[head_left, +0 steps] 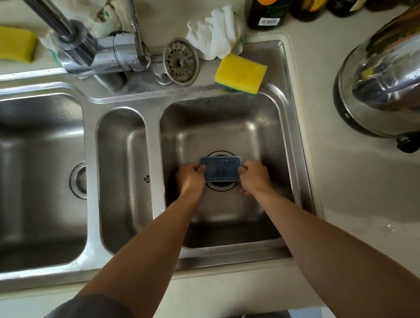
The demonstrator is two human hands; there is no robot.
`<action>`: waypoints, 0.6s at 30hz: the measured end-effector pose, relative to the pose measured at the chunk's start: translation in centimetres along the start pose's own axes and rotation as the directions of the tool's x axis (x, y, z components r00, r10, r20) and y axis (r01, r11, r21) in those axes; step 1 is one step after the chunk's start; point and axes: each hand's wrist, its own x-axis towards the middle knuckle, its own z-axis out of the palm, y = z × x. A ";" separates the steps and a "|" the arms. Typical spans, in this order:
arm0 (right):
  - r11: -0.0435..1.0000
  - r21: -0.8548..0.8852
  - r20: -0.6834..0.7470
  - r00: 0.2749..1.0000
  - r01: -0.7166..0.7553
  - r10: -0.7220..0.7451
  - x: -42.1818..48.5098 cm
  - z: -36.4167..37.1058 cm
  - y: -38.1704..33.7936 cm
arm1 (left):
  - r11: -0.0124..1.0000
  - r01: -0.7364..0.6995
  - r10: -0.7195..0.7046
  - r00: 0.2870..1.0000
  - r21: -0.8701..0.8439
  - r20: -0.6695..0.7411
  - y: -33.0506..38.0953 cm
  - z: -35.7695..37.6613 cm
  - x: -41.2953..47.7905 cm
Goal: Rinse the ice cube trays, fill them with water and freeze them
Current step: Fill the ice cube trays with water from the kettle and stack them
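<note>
the left hand (191, 178) and the right hand (253, 177) each curl their fingers round one short end of a small dark blue ice cube tray (221, 169), thumbs on top, holding it level low in the right basin of the sink (283, 121), over the drain. it looks light, fairly stiff plastic, likely slippery when wet, so the short ends seem the sound place to grip. the tap (86, 47) stands far left, not over this basin.
</note>
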 end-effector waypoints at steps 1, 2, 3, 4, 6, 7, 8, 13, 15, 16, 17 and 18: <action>1.000 0.009 0.012 1.000 -0.004 0.004 0.0 -0.1 0.0 | 1.000 0.017 -0.017 1.000 -0.015 0.004 0.0 0.0 0.2; 1.000 0.014 0.023 1.000 -0.007 0.007 0.1 -0.1 -0.1 | 0.999 0.035 -0.035 0.999 -0.030 0.008 0.0 0.0 0.3; 1.000 0.012 0.030 1.000 -0.009 0.009 0.2 -0.2 -0.2 | 0.998 0.050 -0.049 0.999 -0.037 0.013 0.1 -0.1 0.4; 1.000 0.010 0.033 0.999 -0.012 0.012 0.3 -0.2 -0.3 | 0.998 0.055 -0.055 0.998 -0.034 0.017 0.1 -0.1 0.5; 1.000 0.008 0.030 0.999 -0.018 0.017 0.5 -0.1 -0.3 | 0.999 0.046 -0.046 0.999 -0.014 0.018 0.0 0.0 0.7; 1.000 0.009 0.029 0.999 -0.019 0.019 0.4 -0.1 -0.4 | 0.999 0.037 -0.037 0.999 -0.004 0.015 0.0 0.1 0.7; 1.000 0.013 0.034 0.999 -0.020 0.020 0.3 -0.2 -0.5 | 1.000 0.027 -0.027 1.000 0.007 0.013 0.0 0.1 0.6; 0.997 0.080 0.049 0.999 -0.015 0.011 -1.7 -0.8 -0.4 | 0.997 -0.020 0.019 1.000 0.069 0.009 0.9 -0.3 -1.0; 0.992 0.120 0.036 0.999 0.025 -0.029 -3.3 -1.4 -0.3 | 0.989 -0.082 0.084 0.996 0.124 -0.011 1.5 -0.7 -2.0; 0.989 0.132 0.023 0.998 0.059 -0.063 -4.4 -1.8 -0.2 | 0.983 -0.112 0.116 0.993 0.149 -0.022 1.8 -0.9 -2.8; 0.985 0.136 0.007 0.995 0.102 -0.104 -5.6 -2.3 -0.2 | 0.978 -0.137 0.144 0.989 0.157 -0.035 2.3 -1.0 -3.6; 0.980 0.135 -0.005 0.989 0.145 -0.146 -6.8 -2.8 -0.3 | 0.976 -0.157 0.165 0.985 0.150 -0.043 2.8 -1.2 -4.4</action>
